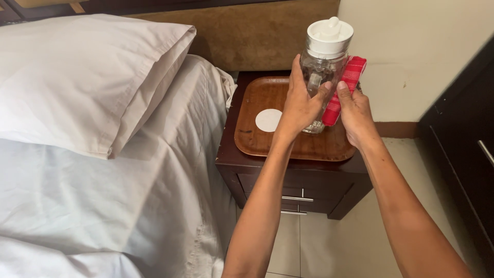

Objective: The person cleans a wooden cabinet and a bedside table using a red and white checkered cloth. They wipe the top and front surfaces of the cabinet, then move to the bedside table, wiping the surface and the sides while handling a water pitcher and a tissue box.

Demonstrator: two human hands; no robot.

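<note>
— Above the wooden tray (267,144), what is the person holding?

— The left hand (300,105) is gripping a clear glass jug (319,77) with a white lid (329,36). Its fingers (296,77) are wrapping around the near side of the glass, and the thumb is pressing on the front.

— Is the jug standing on the tray?

— Its base is sitting low over the tray's right part, but whether it is touching the wood cannot be told. It is staying roughly upright, leaning slightly.

— And the other hand?

— The right hand (355,113) is pressing a red checked cloth (346,87) against the jug's right side. Its fingers are closing on the cloth, thumb pointing up along it.

— What else is lying on the tray?

— A round white coaster (268,120) is resting near the middle, just left of the left hand.

— Where is the tray sitting?

— It is lying on the tabletop of a dark wooden nightstand (288,177), which has drawers with metal handles (297,198).

— And around it?

— A bed (103,206) under a white sheet is standing against the nightstand's left side, with a white pillow (82,77) on it and a brown headboard (257,31) behind. A dark cabinet (463,144) is showing at the right edge, and a pale tiled floor (319,242) is running below.
</note>
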